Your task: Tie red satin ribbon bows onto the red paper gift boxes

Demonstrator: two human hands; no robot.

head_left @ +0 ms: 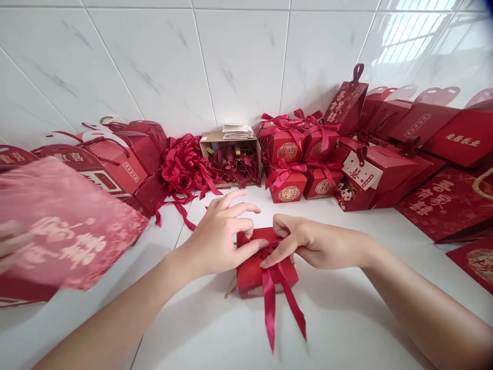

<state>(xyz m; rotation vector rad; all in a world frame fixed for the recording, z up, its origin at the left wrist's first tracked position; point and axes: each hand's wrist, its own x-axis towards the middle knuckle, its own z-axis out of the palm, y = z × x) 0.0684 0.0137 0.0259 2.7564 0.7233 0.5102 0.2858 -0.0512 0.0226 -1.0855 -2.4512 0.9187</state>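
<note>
A small red gift box (248, 272) sits on the white surface between my hands. A crimson ribbon (269, 308) crosses its top, with two tails hanging over the near side onto the surface. My left hand (221, 234) is at the box's left, fingers spread, its thumb tip at the ribbon on top. From the right, my right hand (319, 241) presses its index finger on the middle of the ribbon, its other fingers curled in. The ribbon's crossing is partly hidden under the fingers. Short gold-toned cords stick out at the box's sides.
Behind stand a heap of ribbons (187, 167), an open carton (204, 149) of dark red pieces and several ribbon-tied boxes (288, 187). Red gift boxes (389, 164) line the right. At left, another person's blurred hand (10, 246) holds a red printed bag (88, 216).
</note>
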